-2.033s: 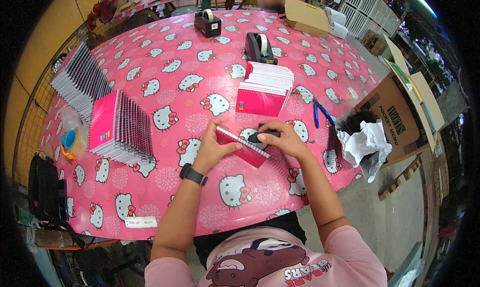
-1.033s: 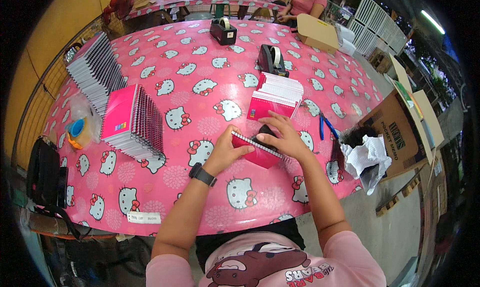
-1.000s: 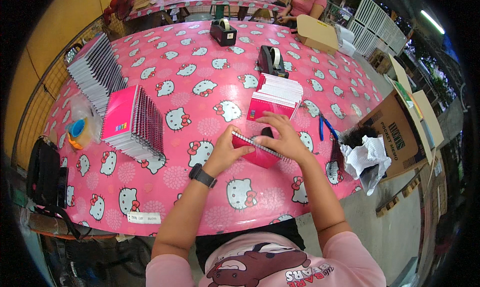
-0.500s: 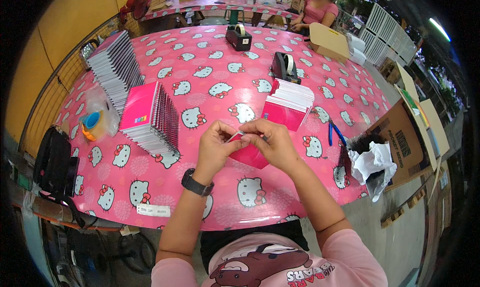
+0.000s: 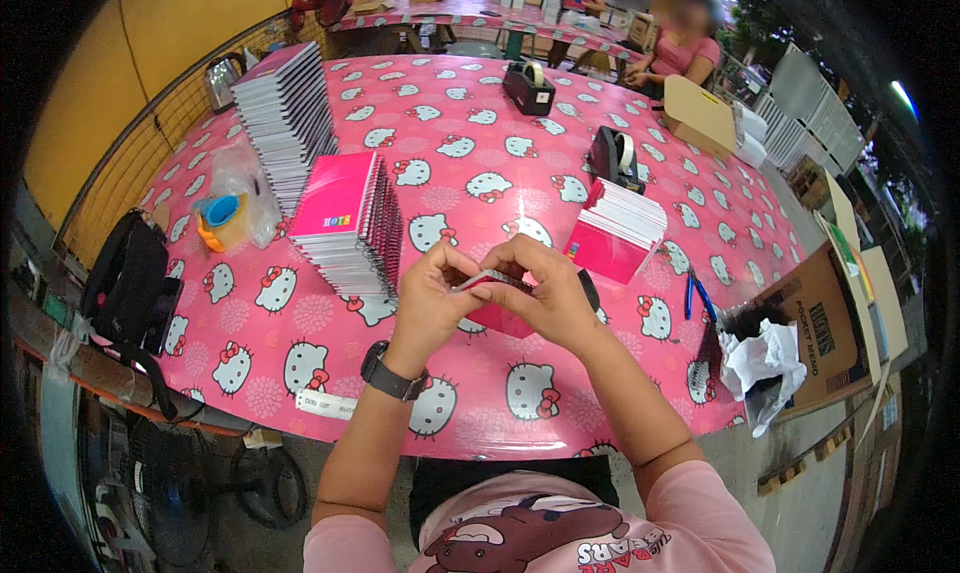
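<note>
A small pink notebook (image 5: 500,319) is held between my two hands above the near middle of the table. Its top edge, with a dark spiral binding, tilts up toward me. My left hand (image 5: 430,293), below a black wristwatch, pinches the left corner of that edge. Fingers of my right hand (image 5: 548,291) curl round the right side, the thumb along the top. My fingers hide part of the cover. Just beyond my right hand lies a dark object (image 5: 589,291), partly hidden, whose kind I cannot tell.
Left stand a stack of pink spiral notebooks (image 5: 345,208) and a taller stack (image 5: 285,118). Right are a pile of small pink notebooks (image 5: 612,235), blue-handled pliers (image 5: 700,295) and a cardboard box (image 5: 830,318). Two tape dispensers (image 5: 528,89) stand farther back. Tape rolls (image 5: 222,218) lie left.
The view has shifted, so the table things appear farther right. The notebook in my hands has tilted, and its bound top edge now shows more. Both hands keep their hold.
</note>
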The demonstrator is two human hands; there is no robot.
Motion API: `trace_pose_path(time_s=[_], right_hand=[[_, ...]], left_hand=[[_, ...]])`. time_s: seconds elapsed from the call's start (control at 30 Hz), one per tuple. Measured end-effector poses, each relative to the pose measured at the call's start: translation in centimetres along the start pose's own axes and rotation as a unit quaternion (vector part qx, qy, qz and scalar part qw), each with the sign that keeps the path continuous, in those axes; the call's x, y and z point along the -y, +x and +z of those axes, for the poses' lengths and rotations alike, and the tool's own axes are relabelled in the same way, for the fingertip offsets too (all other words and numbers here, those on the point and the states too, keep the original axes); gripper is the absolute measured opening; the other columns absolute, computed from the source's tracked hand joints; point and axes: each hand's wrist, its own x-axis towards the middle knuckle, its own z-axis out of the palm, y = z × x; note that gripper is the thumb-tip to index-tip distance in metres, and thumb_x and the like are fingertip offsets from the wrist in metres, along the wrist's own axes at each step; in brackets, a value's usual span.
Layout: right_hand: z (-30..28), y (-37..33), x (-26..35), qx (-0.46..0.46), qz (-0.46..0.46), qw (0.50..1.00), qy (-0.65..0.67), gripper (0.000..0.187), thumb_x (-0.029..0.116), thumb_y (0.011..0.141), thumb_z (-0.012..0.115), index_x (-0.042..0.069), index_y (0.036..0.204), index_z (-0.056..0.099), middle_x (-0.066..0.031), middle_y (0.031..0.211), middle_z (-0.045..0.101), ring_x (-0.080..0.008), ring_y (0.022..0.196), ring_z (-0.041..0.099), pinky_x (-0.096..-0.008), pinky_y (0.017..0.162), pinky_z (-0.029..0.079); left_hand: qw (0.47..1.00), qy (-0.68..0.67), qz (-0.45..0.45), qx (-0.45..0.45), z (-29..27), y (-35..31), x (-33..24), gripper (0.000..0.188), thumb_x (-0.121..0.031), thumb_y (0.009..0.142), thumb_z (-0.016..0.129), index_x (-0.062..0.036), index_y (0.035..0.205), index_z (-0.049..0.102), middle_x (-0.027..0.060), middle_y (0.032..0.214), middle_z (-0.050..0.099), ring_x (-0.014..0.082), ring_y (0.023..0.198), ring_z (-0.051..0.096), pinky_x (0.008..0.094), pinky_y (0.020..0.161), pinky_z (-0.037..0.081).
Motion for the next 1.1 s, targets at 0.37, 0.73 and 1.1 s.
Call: trace_pose_path(time_s=[0.37,0.73,1.1], right_hand=[[2.9,5.1,2.2,0.060,-0.149,0.987,-0.002,0.013,0.010,0.080,0.064,0.002,0.089,0.060,-0.0095,0.078,0.056,-0.0211,0.071,0.057,-0.0316,0.064,0.045],[9.0,20.7,-2.3,-0.115,-0.037,0.979,0.167,0.027,0.026,0.089,0.059,-0.001,0.083,0.060,-0.0001,0.072,0.055,-0.0100,0.067,0.048,-0.0266,0.061,0.040],[15.1,20.2,-11.1,-0.073,0.052,0.930,0.357,0.022,0.019,0.088,0.055,-0.001,0.088,0.065,-0.0029,0.086,0.061,-0.0121,0.081,0.054,-0.0246,0.074,0.042]], left_hand=[[0.996,0.065,0.004,-0.065,-4.8,-0.3,-4.5,0.035,0.003,0.067,0.075,-0.0021,0.091,0.051,0.0032,0.086,0.058,0.0089,0.078,0.055,0.0252,0.073,0.049],[0.913,0.274,0.142,-0.267,-9.8,2.7,-7.4,0.056,-0.021,0.078,0.069,-0.0013,0.123,0.042,0.0153,0.102,0.060,0.0225,0.087,0.058,0.0320,0.075,0.048],[0.875,0.296,0.159,-0.349,-12.9,4.9,-1.5,0.042,-0.034,0.087,0.059,0.0033,0.107,0.062,0.0205,0.114,0.059,0.0300,0.108,0.057,0.0349,0.092,0.043]])
